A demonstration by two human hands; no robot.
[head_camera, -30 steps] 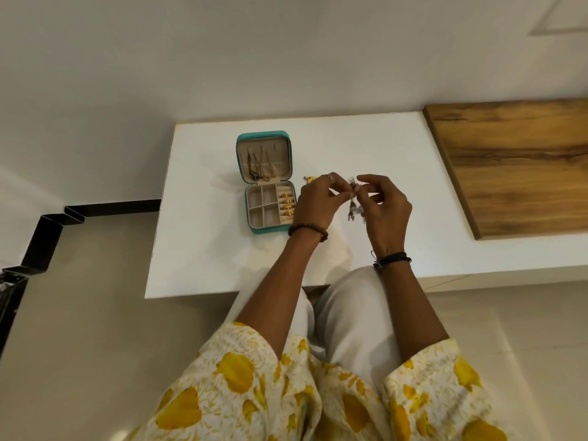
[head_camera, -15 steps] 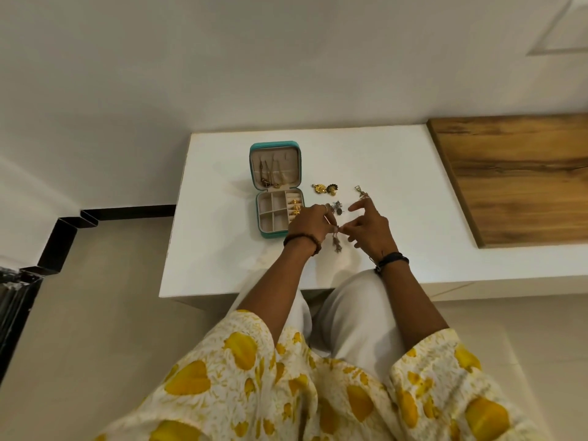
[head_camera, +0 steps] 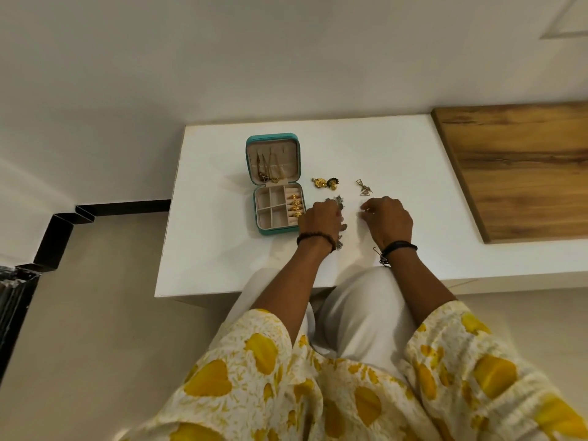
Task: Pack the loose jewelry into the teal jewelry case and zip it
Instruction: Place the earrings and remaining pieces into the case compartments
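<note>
The teal jewelry case (head_camera: pixel 276 186) is lying open on the smooth white worktop (head_camera: pixel 216 243), its rounded square lid standing propped up at the far side and showing a pale, soft-looking lining. Thin chains (head_camera: pixel 269 167) are hanging inside the lid. The base is divided into small square compartments, and a row of gold rings (head_camera: pixel 296 205) is sitting in the slotted strip along its right side.

Just right of the case, a pair of gold flower-shaped earrings (head_camera: pixel 325 182) is lying loose on the worktop. Further right, a pair of thin wire earrings with triangular outlines (head_camera: pixel 362 187) is lying well apart from the case.

The left hand (head_camera: pixel 319 219) is resting knuckles up just beside the case's right edge, fingers curled around a dark silvery, lacy piece of jewelry (head_camera: pixel 338 200) that is poking out past the fingertips and dangling again near the wrist; a dark beaded bracelet (head_camera: pixel 315 238) is circling that wrist. The right hand (head_camera: pixel 386 218) is hovering palm down, near the triangular earrings, its fingers bent inward; whether it is pinching anything cannot be told. A black band (head_camera: pixel 399 246) is sitting on its wrist. A grained wooden board (head_camera: pixel 521 167) is lying at the right.
</note>
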